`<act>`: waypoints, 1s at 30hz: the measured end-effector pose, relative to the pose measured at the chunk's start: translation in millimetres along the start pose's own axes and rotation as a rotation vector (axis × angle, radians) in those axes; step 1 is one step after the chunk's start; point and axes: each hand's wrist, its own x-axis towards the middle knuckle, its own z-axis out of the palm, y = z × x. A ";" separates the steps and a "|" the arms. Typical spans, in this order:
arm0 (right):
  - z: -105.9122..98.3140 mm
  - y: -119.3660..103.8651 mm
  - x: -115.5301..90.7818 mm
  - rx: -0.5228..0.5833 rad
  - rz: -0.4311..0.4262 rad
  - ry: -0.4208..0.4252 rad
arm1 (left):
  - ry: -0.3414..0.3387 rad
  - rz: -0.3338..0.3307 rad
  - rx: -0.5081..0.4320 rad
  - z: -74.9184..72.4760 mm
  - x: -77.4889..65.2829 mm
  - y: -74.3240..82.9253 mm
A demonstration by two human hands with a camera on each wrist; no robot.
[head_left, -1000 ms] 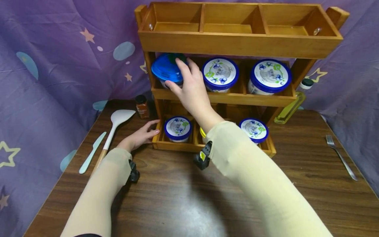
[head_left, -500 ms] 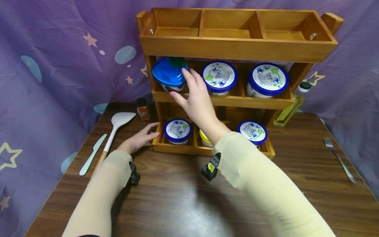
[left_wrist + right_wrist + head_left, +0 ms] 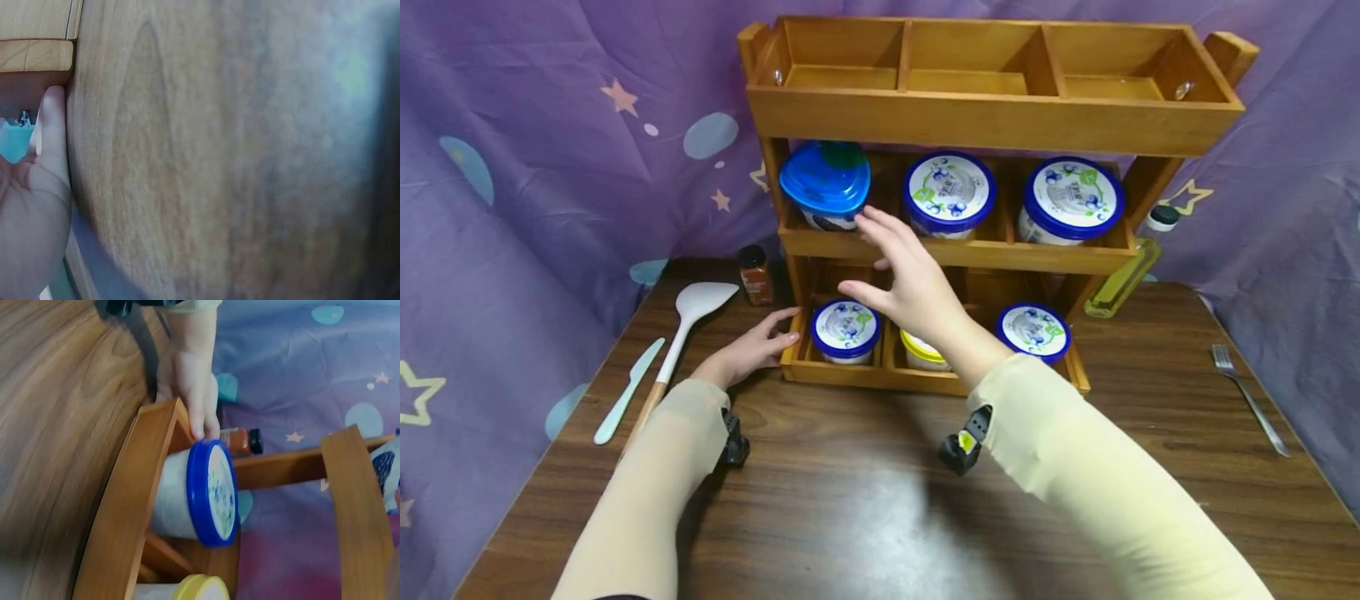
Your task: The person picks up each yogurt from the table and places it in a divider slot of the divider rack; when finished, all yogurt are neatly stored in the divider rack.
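My left hand [image 3: 748,346] rests against the left end of the wooden rack's [image 3: 985,121] bottom tier. In the left wrist view the thumb of that left hand [image 3: 44,194] touches the wood. My right hand [image 3: 917,287] hovers in front of the middle tier, fingers spread and holding nothing. Just beyond its fingertips, a tub with a domed blue lid [image 3: 826,177] sits in the middle tier's left compartment. Beside it stand two round tubs with blueberry-print lids [image 3: 950,192]. On the bottom tier are a small blue-lidded tub [image 3: 203,490], a yellow-lidded tub [image 3: 923,350], partly hidden, and another blue-lidded tub [image 3: 1033,331].
Left of the rack are a spice jar [image 3: 756,275], a white ladle-like utensil [image 3: 688,321] with a wooden handle, and a pale green knife [image 3: 628,392]. An oil bottle [image 3: 1123,271] and a fork [image 3: 1251,400] are to the right. A purple curtain [image 3: 587,183] hangs behind.
My right hand has come away from the domed blue-lidded tub, moving down and to the right. The tub stays in the left compartment. My left hand keeps its place on the rack.
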 end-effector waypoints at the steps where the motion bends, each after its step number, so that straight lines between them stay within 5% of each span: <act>1: -1.3 2.2 -2.1 0.016 -0.016 -0.017 | -0.002 -0.001 0.000 0.3 0.1 -0.1; 5: -7.9 10.2 -10.2 0.066 -0.017 -0.113 | -0.008 0.005 0.001 1.0 1.6 -1.2; 14: -24.9 21.9 -29.9 0.089 0.154 -0.362 | 0.000 0.012 0.009 2.8 -0.7 0.8; 30: -66.8 67.6 -92.0 0.032 0.247 -0.382 | 0.085 0.025 0.197 -11.4 -19.7 18.4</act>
